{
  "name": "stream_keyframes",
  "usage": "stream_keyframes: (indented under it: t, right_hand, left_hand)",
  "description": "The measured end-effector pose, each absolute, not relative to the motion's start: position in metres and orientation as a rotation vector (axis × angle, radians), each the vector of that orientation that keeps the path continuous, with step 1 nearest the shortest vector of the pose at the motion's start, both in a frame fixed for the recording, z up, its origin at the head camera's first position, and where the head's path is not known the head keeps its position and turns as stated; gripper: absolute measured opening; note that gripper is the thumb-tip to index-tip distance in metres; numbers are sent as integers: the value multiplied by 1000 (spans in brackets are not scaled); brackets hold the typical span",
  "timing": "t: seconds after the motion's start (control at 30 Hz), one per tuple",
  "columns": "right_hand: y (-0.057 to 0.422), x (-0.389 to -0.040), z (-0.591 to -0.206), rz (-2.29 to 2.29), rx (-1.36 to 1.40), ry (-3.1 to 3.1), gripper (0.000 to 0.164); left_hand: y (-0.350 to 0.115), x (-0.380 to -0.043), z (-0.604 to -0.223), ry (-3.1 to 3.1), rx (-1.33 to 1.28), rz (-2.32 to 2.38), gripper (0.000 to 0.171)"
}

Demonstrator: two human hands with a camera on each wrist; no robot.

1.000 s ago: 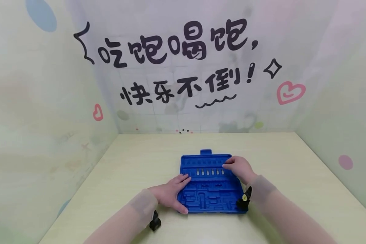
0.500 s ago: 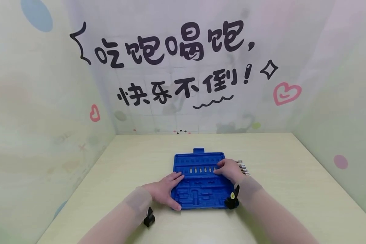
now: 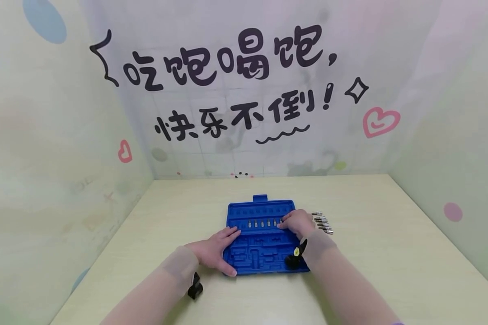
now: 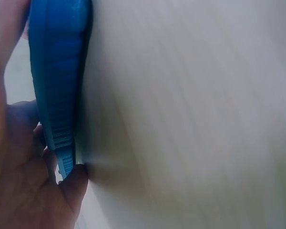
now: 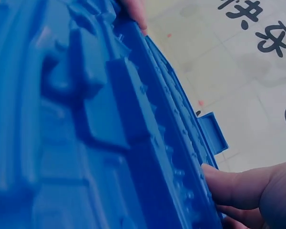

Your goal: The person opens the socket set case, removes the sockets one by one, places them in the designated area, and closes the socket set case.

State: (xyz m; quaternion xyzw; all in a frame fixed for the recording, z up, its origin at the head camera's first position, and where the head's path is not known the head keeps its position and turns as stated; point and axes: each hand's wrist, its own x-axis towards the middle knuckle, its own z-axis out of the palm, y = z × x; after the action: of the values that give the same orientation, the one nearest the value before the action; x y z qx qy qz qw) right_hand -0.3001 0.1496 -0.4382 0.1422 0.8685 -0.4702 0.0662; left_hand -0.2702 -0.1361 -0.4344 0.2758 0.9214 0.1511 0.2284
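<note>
A blue moulded plastic tool case lies unfolded on the table, with a row of several small metal bits upright in its slots. My left hand rests spread along the case's left edge, thumb at the near corner. In the left wrist view, fingers lie against the case's ribbed side. At the right end of the row, my right hand pinches a small bit, mostly covered by the fingertips. The right wrist view shows the thumb over the far rim.
Several loose bit sockets with silver ends lie on the table just right of the case, partly behind my right hand. The case's latch tab sticks out at the back. A printed wall stands behind the table.
My right hand has come down from the case's upper right to the end of the bit row, uncovering the loose bit sockets. The left hand keeps its place on the case; the view shifts slightly.
</note>
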Motion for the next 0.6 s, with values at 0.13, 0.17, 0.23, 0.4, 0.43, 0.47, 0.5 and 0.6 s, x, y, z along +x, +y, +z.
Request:
stream_keyframes:
  t: [0.13, 0.17, 0.23, 0.4, 0.43, 0.47, 0.5, 0.6]
  right_hand:
    - [148, -297, -435, -1348, 440, 2675, 27]
    - [148, -297, -436, -1325, 436, 2690, 28]
    - [150, -298, -437, -1291, 417, 2712, 30]
    - [155, -303, -442, -1303, 387, 2677, 33]
    - [155, -304, -442, -1325, 392, 2658, 32]
    - [155, -304, -443, -1345, 397, 2642, 30]
    - [155, -304, -442, -1370, 408, 2624, 29]
    - [153, -303, -441, -1417, 444, 2600, 25]
  left_hand:
    - [-135, -269, -433, 2536, 757, 415, 112]
    - [-135, -269, -433, 2534, 757, 414, 112]
    - [-135, -269, -432, 2532, 756, 412, 112]
    - [-135, -271, -433, 2526, 757, 420, 113]
    - [-135, -272, -433, 2523, 757, 424, 113]
    - [-135, -272, -434, 2523, 757, 427, 113]
    - [-135, -272, -434, 2521, 756, 432, 113]
    - [-136, -273, -435, 2518, 755, 441, 113]
